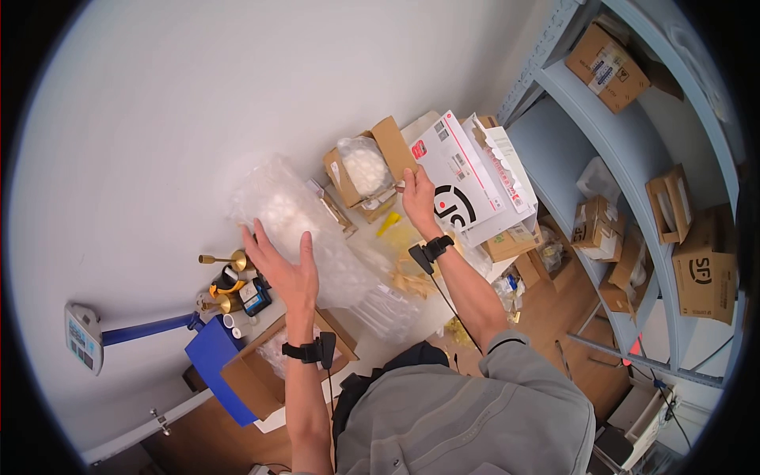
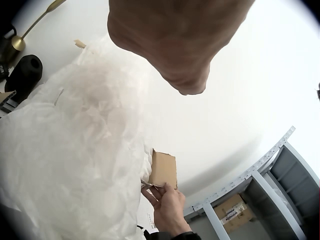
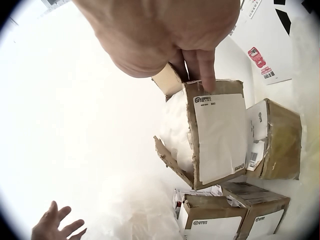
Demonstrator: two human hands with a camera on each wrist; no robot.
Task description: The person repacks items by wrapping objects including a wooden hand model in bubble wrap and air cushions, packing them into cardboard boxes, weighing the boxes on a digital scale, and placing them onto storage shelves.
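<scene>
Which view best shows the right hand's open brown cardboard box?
Right wrist: the open brown cardboard box appears largest, white paper label facing the camera. Head: smaller, from above, plastic-wrapped white contents showing. Left wrist: only a brown panel, pinched by the right hand.

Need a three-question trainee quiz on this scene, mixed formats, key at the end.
1. Multiple choice: what does the right hand hold?
A) a brass stand
B) the open cardboard box
C) a blue bin

2. True or false: the left hand is curled into a fist.

3. Fill in: in the right wrist view, the white label nearest the right hand reads "____ EXPRESS" at its top.

Key:
1. B
2. False; it is spread open.
3. SF
</scene>
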